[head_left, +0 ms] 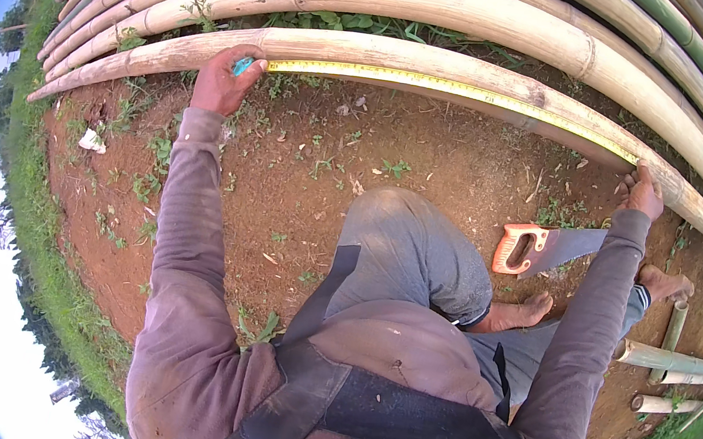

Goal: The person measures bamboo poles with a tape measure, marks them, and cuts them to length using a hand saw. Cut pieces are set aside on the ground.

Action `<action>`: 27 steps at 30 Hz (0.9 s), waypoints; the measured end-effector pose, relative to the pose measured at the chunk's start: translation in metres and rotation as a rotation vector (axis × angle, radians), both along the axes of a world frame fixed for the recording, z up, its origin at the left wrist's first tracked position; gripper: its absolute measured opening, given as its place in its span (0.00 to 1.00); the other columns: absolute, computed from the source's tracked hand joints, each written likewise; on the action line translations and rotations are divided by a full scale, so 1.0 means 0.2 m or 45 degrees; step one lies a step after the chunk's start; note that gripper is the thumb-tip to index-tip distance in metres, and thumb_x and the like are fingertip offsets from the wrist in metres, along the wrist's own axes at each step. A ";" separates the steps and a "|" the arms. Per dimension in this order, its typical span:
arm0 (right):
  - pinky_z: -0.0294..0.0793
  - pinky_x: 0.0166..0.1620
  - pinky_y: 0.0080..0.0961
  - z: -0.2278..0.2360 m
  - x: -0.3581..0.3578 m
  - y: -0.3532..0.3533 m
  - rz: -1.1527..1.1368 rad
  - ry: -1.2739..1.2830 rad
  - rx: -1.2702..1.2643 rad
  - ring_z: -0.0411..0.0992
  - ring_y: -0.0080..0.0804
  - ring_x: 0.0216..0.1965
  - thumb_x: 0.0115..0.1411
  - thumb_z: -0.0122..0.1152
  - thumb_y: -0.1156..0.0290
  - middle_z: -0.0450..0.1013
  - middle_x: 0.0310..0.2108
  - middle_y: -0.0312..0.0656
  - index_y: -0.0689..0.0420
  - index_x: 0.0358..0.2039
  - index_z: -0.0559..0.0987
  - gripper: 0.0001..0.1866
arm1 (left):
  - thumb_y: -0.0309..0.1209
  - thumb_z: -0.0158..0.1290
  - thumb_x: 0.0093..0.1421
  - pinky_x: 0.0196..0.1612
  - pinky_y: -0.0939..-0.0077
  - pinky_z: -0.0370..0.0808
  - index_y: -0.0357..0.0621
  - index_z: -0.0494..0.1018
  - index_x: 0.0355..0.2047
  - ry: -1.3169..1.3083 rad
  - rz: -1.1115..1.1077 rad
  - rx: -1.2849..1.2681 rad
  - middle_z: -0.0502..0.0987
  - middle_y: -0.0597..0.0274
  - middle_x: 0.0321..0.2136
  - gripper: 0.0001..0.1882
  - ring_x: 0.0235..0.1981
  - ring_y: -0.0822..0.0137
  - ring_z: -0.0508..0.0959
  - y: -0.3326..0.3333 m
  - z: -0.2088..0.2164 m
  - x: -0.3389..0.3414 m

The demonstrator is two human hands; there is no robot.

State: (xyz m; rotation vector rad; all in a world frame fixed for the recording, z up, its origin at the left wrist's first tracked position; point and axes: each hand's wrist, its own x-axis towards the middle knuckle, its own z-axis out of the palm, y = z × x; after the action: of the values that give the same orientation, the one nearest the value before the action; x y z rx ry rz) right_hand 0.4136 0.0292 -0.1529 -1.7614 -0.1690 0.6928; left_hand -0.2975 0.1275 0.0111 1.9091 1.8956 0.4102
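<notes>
Left fingers (252, 73) hold a teal case (242, 65); yellow tape (425, 81) runs along bamboo (446, 61) to right fingers (643, 173); saw (551, 247) on soil (300, 203).

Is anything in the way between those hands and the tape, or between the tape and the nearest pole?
Nothing visible: the left hand holds the teal case, the right hand holds the tape, which runs uncovered between them along the pole. The saw lies clear of it.

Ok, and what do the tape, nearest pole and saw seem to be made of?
Tape: probably coated metal, perhaps plastic; thin, yellow, slightly glossy. Pole: bamboo, smooth and pale, with ringed nodes. Saw: flat grey blade, likely steel; handle plastic or painted wood, judging by its even orange.
</notes>
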 end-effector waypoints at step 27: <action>0.74 0.58 0.40 0.62 -1.15 0.44 0.848 -1.250 0.212 0.75 0.44 0.53 0.67 0.68 0.58 0.76 0.52 0.52 0.62 0.55 0.81 0.23 | 0.47 0.68 0.60 0.51 0.57 0.77 0.50 0.82 0.35 0.598 0.127 -0.267 0.85 0.51 0.40 0.15 0.44 0.50 0.84 0.42 0.13 -0.64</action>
State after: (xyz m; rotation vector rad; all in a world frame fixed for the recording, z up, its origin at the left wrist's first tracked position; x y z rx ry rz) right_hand 0.1838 0.1181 -0.0288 -1.7390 -1.4784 0.1838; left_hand -0.4248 0.2107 0.0378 1.8894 2.2238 -0.2281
